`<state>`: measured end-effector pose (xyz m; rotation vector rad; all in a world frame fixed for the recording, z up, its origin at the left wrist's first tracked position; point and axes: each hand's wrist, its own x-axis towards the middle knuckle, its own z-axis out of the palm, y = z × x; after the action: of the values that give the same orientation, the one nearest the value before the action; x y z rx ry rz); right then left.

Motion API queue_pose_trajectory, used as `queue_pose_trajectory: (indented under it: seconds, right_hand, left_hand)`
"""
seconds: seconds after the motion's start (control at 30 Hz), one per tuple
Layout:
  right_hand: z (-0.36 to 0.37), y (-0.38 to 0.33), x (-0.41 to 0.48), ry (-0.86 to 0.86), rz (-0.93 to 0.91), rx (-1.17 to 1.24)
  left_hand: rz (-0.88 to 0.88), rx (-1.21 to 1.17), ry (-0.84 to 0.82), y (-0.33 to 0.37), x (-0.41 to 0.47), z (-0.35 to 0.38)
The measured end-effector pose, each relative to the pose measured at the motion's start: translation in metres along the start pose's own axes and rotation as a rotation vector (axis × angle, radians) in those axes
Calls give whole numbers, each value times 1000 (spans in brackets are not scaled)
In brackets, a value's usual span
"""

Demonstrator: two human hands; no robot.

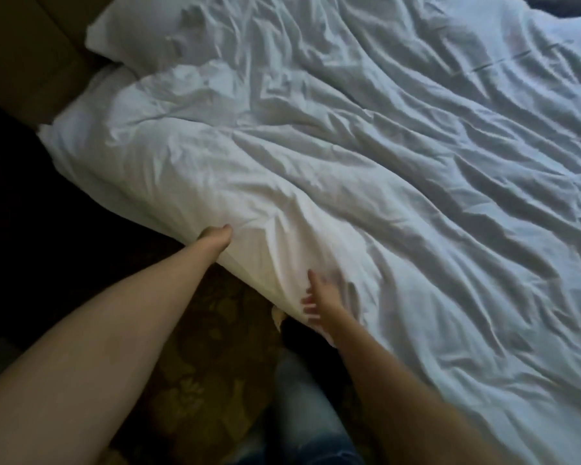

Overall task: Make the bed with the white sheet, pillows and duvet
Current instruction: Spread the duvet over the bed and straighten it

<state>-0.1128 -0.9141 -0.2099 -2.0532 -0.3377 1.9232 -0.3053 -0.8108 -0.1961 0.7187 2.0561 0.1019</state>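
Both forearms are bare and stretched forward. The left hand (217, 234) grips the duvet (349, 196) at its edge, thumb on top, fingers hidden underneath. Just right of that grip, the right hand (319, 297) is blurred, fingers spread and straight.

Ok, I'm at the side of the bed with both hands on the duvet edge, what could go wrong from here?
1. Only the left hand grips the duvet; the right hand is open against it, so a pull may skew it.
2. Deep wrinkles run across the middle; tugging the edge alone may leave them.
3. This edge overhangs the carpet and could slip down.
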Motion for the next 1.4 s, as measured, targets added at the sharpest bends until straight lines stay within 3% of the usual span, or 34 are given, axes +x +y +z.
queue_pose_trajectory:
  seconds: [0.1, 0.17, 0.3, 0.43, 0.5, 0.6, 0.67, 0.7, 0.8, 0.9, 1.17, 1.23, 1.33, 1.4]
  right_hand:
    - [52, -19, 12, -227, 198, 168]
    - [76, -50, 29, -250, 251, 310]
    - [117, -108, 59, -214, 336, 517]
    - [148, -104, 71, -139, 357, 479]
    - [166, -101, 81, -93, 398, 601]
    - [199, -110, 102, -41, 470, 809]
    - [232, -124, 111, -41, 423, 915]
    - [250, -134, 112, -47, 364, 962]
    - [292, -158, 102, 23, 295, 1073]
    - [305, -172, 99, 142, 250, 1126]
    - [319, -152, 116, 448, 99, 991]
    - [326, -142, 105, 540, 68, 784]
    - [343, -97, 78, 544, 48, 366]
    - [353, -70, 61, 517, 91, 307]
  left_hand:
    - [-76, -170, -11, 26, 33, -28]
    - [-119, -283, 29, 44, 64, -55]
    - [-232, -415, 97, 62, 126, -109]
    - [-340, -462, 131, 72, 150, -145]
    - [-349, -509, 146, 71, 177, -168]
    - [-260, -514, 203, 35, 301, -202]
    - [-294, -527, 299, 32, 347, -223]
    - [-290, -557, 293, 48, 328, -233]
    - [-221, -534, 136, 66, 291, -253]
    - [-178, -432, 55, 53, 322, -266]
    - [219, -168, 119, 49, 330, -313]
    - [293, -154, 102, 48, 322, -330]
    - [371, -97, 67, 31, 290, -350]
    - [345, -84, 25, -1, 281, -359]
